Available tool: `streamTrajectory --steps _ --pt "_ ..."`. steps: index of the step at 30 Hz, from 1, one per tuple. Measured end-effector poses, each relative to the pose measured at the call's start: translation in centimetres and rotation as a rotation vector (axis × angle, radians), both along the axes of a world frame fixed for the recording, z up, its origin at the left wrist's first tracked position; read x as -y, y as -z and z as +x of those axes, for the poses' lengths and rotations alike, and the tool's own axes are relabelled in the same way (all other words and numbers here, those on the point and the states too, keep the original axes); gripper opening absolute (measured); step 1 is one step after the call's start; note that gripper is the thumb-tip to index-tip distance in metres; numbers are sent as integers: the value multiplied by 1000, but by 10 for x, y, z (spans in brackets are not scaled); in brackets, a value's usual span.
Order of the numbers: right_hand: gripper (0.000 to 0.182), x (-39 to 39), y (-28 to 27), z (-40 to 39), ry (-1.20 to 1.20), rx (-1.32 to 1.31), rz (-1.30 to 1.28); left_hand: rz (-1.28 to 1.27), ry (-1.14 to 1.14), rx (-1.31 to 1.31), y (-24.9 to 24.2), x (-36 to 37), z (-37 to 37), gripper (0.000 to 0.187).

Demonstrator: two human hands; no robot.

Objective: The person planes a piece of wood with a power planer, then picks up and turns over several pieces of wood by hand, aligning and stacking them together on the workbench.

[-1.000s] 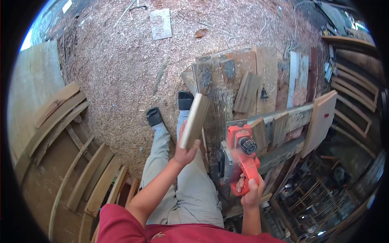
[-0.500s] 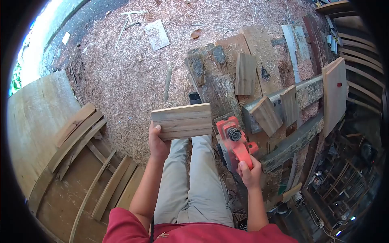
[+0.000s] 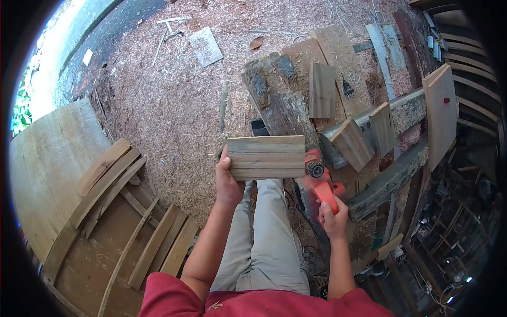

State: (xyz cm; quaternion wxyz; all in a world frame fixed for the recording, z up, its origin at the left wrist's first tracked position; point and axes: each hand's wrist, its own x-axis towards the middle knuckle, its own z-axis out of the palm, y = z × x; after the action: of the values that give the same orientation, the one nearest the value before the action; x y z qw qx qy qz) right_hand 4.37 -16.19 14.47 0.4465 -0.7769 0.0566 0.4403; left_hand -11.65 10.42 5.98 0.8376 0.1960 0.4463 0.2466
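Observation:
My left hand (image 3: 227,179) grips the left end of a rectangular wooden board (image 3: 266,157), its striped grain facing up, held over my legs. Fingers of my right hand (image 3: 333,215) are wrapped round the handle of a red electric planer (image 3: 326,194). The board's right end covers part of the planer's front. Beneath the planer lies a rough wooden plank (image 3: 285,113). Just beyond, to the right, more cut boards (image 3: 352,145) lean on a beam.
Wood shavings (image 3: 169,105) cover the ground. Curved wooden pieces (image 3: 105,185) and a plywood sheet (image 3: 53,158) lie at left. A long beam (image 3: 393,179) runs along the right, beside a tall board (image 3: 440,116). A black plug (image 3: 348,90) lies among the planks.
The board in my left hand has moved right and now overlaps the front of the planer. My right hand still holds the planer's handle. The view has shifted slightly.

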Motion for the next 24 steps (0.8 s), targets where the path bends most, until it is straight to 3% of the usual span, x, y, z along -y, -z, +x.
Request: streamTrajectory --steps 24 --pt "35 -1 16 4 -88 97 -104 4 105 12 0 18 15 66"
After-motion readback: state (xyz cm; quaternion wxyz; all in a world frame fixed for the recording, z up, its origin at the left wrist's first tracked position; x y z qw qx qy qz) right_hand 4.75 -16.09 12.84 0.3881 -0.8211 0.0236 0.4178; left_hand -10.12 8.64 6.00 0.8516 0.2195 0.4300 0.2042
